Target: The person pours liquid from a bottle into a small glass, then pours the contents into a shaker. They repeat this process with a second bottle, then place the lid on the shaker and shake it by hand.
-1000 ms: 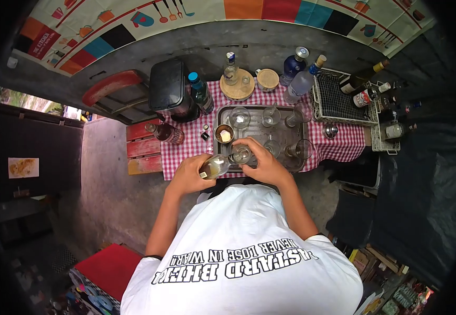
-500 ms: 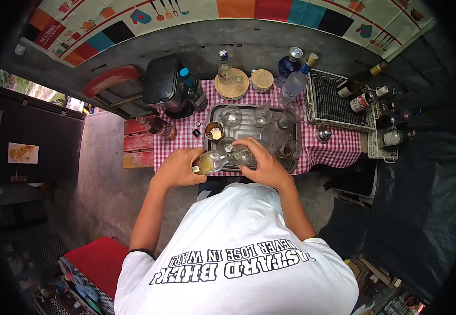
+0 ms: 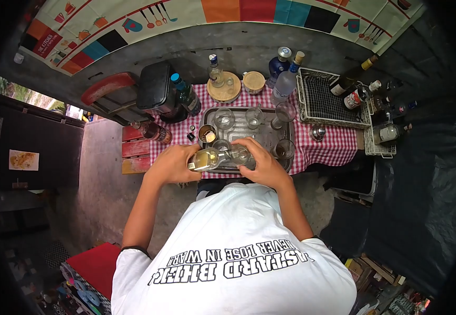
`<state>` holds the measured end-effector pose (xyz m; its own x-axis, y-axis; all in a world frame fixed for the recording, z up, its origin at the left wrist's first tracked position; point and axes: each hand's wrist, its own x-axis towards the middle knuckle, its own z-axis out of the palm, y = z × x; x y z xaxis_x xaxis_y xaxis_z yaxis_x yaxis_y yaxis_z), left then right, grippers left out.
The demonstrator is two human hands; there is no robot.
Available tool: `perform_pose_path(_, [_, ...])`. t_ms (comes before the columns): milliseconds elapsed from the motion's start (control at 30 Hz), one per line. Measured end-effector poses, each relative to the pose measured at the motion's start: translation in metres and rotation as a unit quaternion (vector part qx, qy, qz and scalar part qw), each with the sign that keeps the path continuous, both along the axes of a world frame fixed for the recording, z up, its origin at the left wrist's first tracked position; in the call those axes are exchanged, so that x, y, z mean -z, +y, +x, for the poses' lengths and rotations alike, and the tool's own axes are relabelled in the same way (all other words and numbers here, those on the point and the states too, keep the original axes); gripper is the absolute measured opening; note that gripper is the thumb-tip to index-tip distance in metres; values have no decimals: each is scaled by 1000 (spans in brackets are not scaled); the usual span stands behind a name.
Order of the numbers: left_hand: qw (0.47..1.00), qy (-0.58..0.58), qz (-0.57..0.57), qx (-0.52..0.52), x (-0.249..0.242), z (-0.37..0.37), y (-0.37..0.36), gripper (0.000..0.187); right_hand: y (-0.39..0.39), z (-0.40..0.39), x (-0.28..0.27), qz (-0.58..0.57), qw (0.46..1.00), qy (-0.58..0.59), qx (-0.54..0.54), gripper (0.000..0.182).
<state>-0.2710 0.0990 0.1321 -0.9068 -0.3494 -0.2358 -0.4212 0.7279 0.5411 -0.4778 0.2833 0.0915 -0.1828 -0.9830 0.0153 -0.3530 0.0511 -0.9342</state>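
My left hand is wrapped round a clear bottle with yellowish liquid, tilted on its side with the neck pointing right. My right hand grips a small clear glass at the bottle's mouth. Both are over the front edge of a metal tray. On the tray stand several glasses, among them a glass mug at the back and a dark-looking glass at the right. A metal cup with something pale inside sits at the tray's left edge.
On the checked tablecloth are a brown bottle, a blue-capped bottle, a round wooden board, a lidded mug, tall blue and clear bottles and a metal shaker top. Wire baskets hold bottles at right.
The bottle in my left hand lies more level, and its liquid has spread along the body. The whole view has shifted slightly. Both hands keep their grip.
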Motion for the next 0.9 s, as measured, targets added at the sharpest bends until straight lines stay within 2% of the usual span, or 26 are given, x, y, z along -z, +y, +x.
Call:
perform_pose_path(133, [999,-45,8,-8,-10,-5,1,52,0,-1,-2,-10,1000,12,-1,58])
perform_pose_path(900, [995,-83,-43,29,-15,-9,-11,57,-4,-2,-3,-9,1000,5,2,57])
